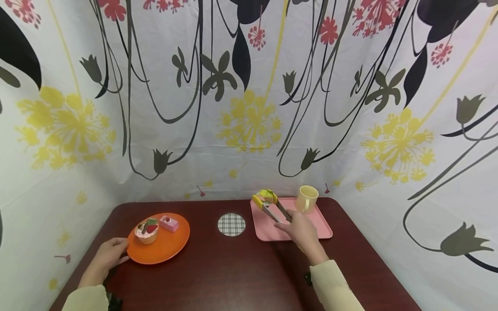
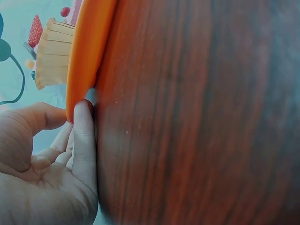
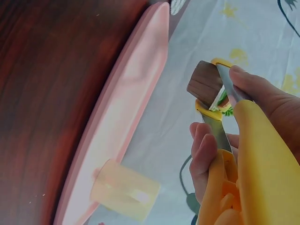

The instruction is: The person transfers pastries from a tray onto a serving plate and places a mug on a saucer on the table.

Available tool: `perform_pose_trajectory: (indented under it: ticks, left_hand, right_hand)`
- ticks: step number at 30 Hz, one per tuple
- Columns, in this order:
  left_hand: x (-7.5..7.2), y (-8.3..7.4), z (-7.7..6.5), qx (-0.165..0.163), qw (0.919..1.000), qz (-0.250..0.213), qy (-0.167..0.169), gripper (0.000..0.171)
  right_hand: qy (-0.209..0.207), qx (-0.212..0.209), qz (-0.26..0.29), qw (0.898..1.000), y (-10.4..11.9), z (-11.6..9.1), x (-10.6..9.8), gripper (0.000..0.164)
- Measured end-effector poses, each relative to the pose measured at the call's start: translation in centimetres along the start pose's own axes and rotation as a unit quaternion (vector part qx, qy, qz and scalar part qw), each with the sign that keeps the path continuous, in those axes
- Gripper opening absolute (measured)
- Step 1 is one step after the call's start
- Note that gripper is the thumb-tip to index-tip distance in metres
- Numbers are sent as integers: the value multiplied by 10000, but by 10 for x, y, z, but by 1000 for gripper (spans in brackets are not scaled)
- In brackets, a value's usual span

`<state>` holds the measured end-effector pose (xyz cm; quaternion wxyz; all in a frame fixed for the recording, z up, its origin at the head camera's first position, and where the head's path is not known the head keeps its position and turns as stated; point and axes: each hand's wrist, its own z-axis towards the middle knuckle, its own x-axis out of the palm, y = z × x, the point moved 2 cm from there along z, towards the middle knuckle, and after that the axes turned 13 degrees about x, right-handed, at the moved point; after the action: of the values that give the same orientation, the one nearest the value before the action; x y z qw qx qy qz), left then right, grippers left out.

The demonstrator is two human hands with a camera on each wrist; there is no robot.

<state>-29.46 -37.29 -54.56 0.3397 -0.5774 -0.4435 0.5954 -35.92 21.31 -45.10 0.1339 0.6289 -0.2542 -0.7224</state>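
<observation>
My left hand (image 1: 107, 255) pinches the left rim of an orange plate (image 1: 165, 252); in the left wrist view the thumb lies above the rim and fingers beneath. On the plate sit a toy cupcake (image 1: 146, 236) with a strawberry and a pink toy cake slice (image 1: 169, 223). My right hand (image 1: 302, 233) grips yellow-tipped metal tongs (image 3: 267, 159) above a pink tray (image 1: 268, 233). Between the tong tips is a small toy cake (image 3: 205, 83) with a brown base and green and white topping, held off the tray.
A pale yellow mug (image 1: 307, 198) stands at the tray's back right. Between plate and tray lies a round checked coaster (image 1: 231, 224) on the dark wood table (image 1: 218, 276). A flower-printed curtain (image 1: 249, 172) hangs behind the table and along both sides.
</observation>
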Motion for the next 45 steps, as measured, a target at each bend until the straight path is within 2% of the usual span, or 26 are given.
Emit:
perform_pose_trajectory:
  ticks: [6, 16, 24, 37, 42, 45]
  left_hand:
    - [0, -2, -2, 44, 10000, -15, 25, 68]
    - [2, -2, -2, 186, 9998, 17, -56, 67]
    - [4, -6, -6, 203, 9997, 23, -134, 62]
    - [2, -6, -10, 191, 9997, 49, -146, 62]
    - [1, -6, -8, 200, 9997, 46, -104, 63]
    - [1, -6, -8, 221, 9997, 22, -65, 63]
  right_hand:
    - [5, -200, 53, 9998, 12, -4, 1, 35]
    - [252, -502, 291, 9980, 42, -14, 14, 34]
    - [148, -793, 218, 9965, 61, -25, 22, 42]
    - [320, -1336, 158, 9904, 82, -39, 41, 39]
    - [550, -1332, 337, 9890, 92, -45, 44, 35]
    - [587, -1311, 329, 9891, 97, -49, 46, 45]
